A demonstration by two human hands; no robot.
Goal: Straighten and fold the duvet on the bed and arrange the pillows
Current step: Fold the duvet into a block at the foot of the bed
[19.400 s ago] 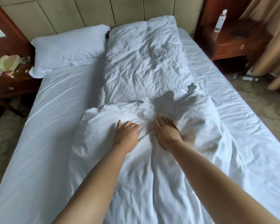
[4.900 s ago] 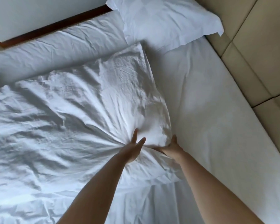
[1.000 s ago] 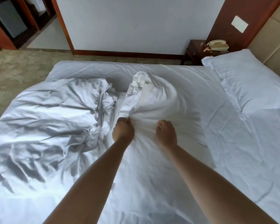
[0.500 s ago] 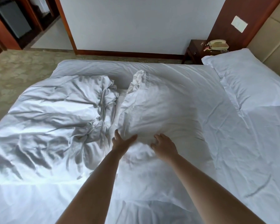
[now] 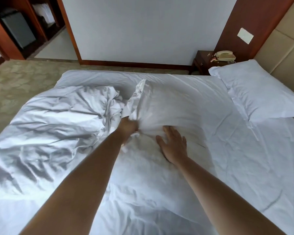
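A crumpled white duvet (image 5: 54, 126) lies bunched over the left half of the bed (image 5: 236, 167). A white pillow (image 5: 168, 106) lies across the middle of the bed, its open ruffled end pointing away from me. My left hand (image 5: 128, 127) grips the pillow's left edge, fingers buried in the fabric. My right hand (image 5: 172, 144) rests flat on the pillow's near end, fingers spread. A second white pillow (image 5: 255, 89) lies at the far right by the padded headboard (image 5: 285, 53).
A dark wooden nightstand (image 5: 202, 62) with a beige telephone (image 5: 225, 55) stands beyond the bed at the right. A white wall and wooden trim run behind. Patterned carpet (image 5: 15, 82) spreads to the left, with an open wooden closet (image 5: 24, 26) at the far left.
Since a second ago both hands released their grip on the raised pillow and it dropped flat. Now my left hand has closed on its left edge and my right hand presses flat.
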